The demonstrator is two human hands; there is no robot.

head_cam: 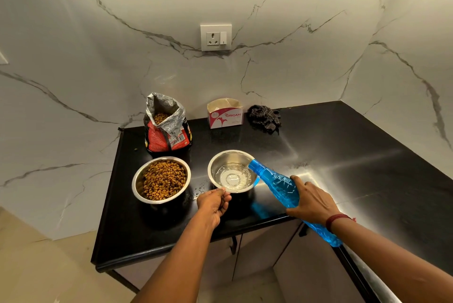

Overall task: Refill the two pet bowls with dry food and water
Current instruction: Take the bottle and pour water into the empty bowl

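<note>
Two steel bowls stand side by side on the black counter [343,150]. The left bowl [137,181] is heaped with brown dry food. The right bowl [215,163] has a shallow pool of water in it. My right hand [310,201] grips a blue plastic bottle [277,184], tilted with its mouth over the right bowl's rim, and water runs from it into the bowl. My left hand [213,202] pinches the near rim of the right bowl.
An open red pet food bag [166,128] stands behind the left bowl. A pink and white tissue box [225,114] and a crumpled dark cloth [264,117] sit by the marble wall. Water drops lie between the bowls. The counter's front edge runs under my forearms.
</note>
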